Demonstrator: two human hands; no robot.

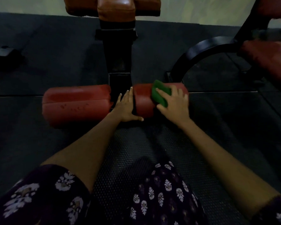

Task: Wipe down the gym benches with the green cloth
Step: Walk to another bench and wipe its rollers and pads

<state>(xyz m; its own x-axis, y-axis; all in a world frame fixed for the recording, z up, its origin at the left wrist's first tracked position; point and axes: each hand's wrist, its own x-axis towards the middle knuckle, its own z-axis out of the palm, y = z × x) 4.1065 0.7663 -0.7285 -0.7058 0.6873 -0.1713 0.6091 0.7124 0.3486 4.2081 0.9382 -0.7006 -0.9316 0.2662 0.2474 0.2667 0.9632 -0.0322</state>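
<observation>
Head view: a gym bench stands on dark rubber floor mats (55, 65), its black steel spine (118, 51) running from the centre of the frame up toward 12 o'clock, where a brown-red padded seat (115, 8) sits at the top edge. Across the near end of the spine lie two red roller pads, end to end. The left roller pad (76, 104) lies at about 9 o'clock from the centre and shows small scuffs on its front face. The right roller pad (144, 99) lies just past the centre toward 3 o'clock.

The left hand (126, 108) rests at the inner end of the right roller pad, fingers straight and reaching up into the gap between the two pads, thumb spread along the pad's lower edge; it grips nothing. The right hand (173, 103) lies on top of the right roller pad with fingers spread, pressing the green cloth (161, 93) flat against the pad's upper surface. The cloth is bunched under the palm and shows at the fingers' 10 o'clock side.

At 2 o'clock a curved black frame (201, 51) arcs up to a second bench with a red pad (269, 60). At 6 o'clock, dark clothing with a pale floral print (165, 189) fills the lower edge, over textured matting.
</observation>
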